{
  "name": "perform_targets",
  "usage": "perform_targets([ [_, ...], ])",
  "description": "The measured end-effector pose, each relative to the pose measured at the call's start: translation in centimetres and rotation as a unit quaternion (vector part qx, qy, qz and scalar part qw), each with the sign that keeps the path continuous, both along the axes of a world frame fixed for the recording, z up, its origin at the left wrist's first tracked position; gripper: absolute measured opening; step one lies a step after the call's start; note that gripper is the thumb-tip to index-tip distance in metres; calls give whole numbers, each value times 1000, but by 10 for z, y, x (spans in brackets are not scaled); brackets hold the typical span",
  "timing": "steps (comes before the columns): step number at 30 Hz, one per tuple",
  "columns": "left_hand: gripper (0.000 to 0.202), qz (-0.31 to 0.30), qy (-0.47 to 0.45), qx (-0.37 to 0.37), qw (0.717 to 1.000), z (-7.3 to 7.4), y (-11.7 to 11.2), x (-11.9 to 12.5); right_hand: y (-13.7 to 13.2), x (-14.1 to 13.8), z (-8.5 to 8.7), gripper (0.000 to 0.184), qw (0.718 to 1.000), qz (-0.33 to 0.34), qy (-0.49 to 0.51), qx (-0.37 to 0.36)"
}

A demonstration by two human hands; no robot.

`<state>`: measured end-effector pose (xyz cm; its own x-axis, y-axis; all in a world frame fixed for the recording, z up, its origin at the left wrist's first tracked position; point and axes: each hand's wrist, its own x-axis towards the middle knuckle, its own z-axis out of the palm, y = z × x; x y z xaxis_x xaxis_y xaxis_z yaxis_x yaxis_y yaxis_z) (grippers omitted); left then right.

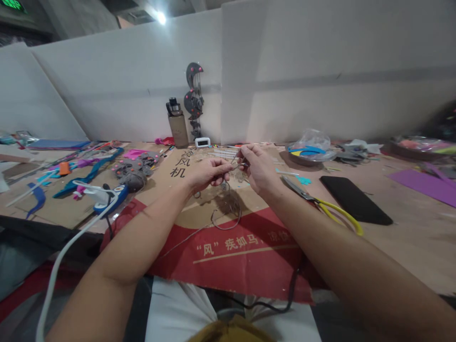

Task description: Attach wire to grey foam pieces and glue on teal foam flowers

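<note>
Both my hands are raised over a flattened cardboard sheet (228, 247) with red print. My left hand (208, 173) is closed in a pinch on a thin wire (226, 216) that hangs down, loops on the cardboard and trails toward me. My right hand (258, 166) is closed too, pinching the upper end of the same wire close to my left fingers. A small thin piece shows between the two hands; I cannot make out what it is.
Yellow-handled pliers (320, 204) and a black phone (354, 199) lie right of my hands. A blue-and-white glue gun (109, 199) with a white cord rests at left among coloured foam scraps. A bottle (177, 123), a grey moon ornament (194, 99) and a foil dish (309, 152) stand near the white back wall.
</note>
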<state>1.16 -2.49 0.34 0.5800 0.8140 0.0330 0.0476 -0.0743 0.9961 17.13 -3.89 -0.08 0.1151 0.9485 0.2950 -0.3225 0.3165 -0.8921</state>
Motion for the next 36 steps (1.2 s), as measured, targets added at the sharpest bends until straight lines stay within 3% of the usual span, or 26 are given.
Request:
perform_targets([
  [17,32,-46,24,10,999,-6,-2,4,-8,-3,8,20,989,46,141,-28],
  [36,29,-79,72,-1,994,-6,-7,5,-12,-1,14,18,981,54,179,-56],
])
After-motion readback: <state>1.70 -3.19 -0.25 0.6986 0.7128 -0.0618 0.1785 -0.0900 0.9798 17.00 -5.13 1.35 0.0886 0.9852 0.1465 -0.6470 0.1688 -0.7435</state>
